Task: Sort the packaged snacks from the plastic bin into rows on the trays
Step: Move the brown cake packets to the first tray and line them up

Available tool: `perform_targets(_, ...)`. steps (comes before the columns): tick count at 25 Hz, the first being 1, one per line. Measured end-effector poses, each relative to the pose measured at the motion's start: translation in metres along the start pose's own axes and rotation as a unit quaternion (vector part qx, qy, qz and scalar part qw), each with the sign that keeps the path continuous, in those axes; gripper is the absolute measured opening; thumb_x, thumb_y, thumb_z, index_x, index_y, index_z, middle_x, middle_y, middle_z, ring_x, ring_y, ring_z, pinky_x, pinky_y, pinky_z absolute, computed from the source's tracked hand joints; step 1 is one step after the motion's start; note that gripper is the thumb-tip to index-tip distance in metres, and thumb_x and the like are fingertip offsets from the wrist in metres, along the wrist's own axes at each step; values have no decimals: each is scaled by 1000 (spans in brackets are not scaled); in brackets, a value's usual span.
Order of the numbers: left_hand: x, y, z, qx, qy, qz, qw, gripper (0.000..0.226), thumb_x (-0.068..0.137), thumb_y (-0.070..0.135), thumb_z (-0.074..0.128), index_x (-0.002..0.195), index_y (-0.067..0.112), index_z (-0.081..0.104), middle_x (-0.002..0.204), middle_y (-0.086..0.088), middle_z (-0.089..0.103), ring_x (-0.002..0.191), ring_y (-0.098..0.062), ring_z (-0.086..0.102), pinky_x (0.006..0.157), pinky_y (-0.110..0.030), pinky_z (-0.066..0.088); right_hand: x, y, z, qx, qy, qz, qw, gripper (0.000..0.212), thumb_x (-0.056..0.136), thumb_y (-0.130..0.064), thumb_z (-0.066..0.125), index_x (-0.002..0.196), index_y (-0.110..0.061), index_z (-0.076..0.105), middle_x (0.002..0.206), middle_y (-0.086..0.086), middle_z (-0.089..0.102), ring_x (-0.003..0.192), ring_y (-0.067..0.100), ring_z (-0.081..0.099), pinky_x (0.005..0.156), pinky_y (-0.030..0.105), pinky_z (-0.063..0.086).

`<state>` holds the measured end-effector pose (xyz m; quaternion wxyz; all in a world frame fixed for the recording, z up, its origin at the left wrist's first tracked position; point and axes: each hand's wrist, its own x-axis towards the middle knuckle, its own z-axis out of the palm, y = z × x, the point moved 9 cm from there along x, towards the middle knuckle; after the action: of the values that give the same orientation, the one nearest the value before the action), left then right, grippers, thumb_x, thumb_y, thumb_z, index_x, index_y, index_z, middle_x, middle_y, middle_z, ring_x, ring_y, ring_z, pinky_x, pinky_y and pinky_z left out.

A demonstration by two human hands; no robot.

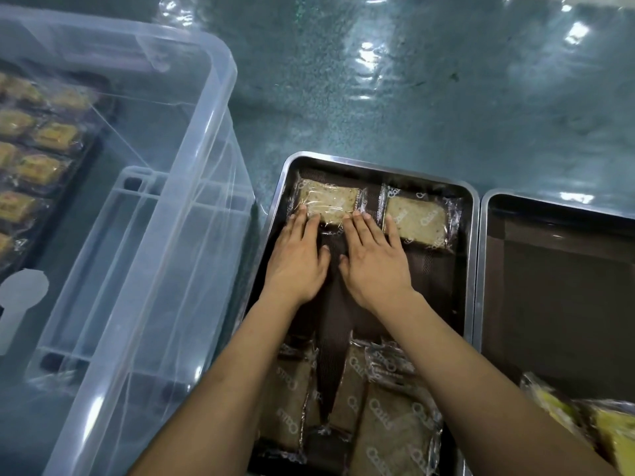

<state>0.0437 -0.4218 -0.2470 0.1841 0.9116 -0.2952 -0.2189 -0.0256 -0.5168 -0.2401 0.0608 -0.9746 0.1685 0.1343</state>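
Gently: left hand [297, 259] and right hand [374, 266], both flat, touch one snack [328, 201]; nudge it straight along the tray's [378, 171] far edge.

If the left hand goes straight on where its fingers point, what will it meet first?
The wrapped snack in the far left corner of the tray; the left hand seems to touch its near edge now.

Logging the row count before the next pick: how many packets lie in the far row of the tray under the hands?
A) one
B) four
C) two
C: two wrapped packets lie side by side at the far end of the tray, the left packet touched by fingertips of the left hand and right hand, the right packet beside it.
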Motion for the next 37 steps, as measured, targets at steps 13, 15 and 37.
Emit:
perform_targets(13, -11, 6, -18, -12, 25, -15, 999, 60, 95, 10, 51, 152, 17, 36, 161, -7, 28, 146, -29, 25, 122, -41, 20, -17, -4, -15, 85, 34, -36, 995, 64, 102, -32, 40, 160, -15, 18, 166, 4, 21, 153, 20, 18, 126, 46, -2)
perform_targets(15, -40, 3, -18, -17, 17, -24, 999, 59, 96, 9, 51, 152, 16, 36, 159, -7, 31, 144, -29, 28, 121, -41, 23, -33, -11, -13, 104, 33, -53, 993, 62, 101, -30, 42, 159, -17, 22, 165, 1, 24, 151, 18, 22, 126, 43, 0)
perform_targets(37, -255, -18, 23, 166, -13, -7, 986, 58, 97, 45, 35, 147, 18, 45, 145, -11, 51, 136, -31, 45, 116, -46, 35, -144, -81, 18, 90, -62, -168, 980, 49, 99, -32, 48, 147, -22, 48, 151, -4, 46, 137, 21, 44, 123, 45, 11)
